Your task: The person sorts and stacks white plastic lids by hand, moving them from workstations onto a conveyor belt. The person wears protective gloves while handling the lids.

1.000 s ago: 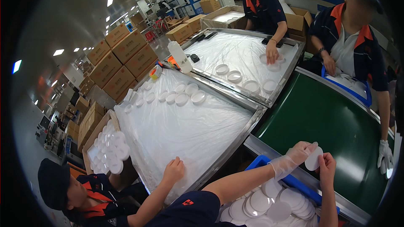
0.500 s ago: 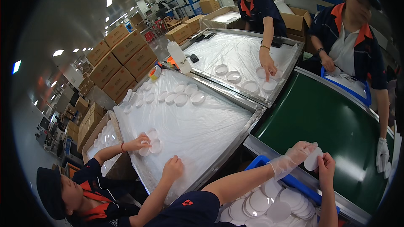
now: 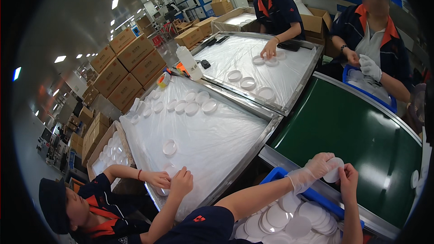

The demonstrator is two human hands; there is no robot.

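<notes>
A thin white round disc is held between my two hands over the near edge of the green conveyor belt. My left hand, in a clear glove, pinches the disc's upper left side. Bare-skinned, my right hand grips its right edge with thumb and fingers. Below my forearms stands a blue bin filled with loose white discs.
A film-covered table with several white round lids lies to the left; a co-worker's hands work there. Another co-worker handles lids at the far table. A third person stands across the belt beside a blue basket.
My hands keep hold of the disc and barely move. The co-worker at left draws lids nearer; the far co-worker's hand shifts back and left. The person opposite lifts a gloved hand off the belt.
</notes>
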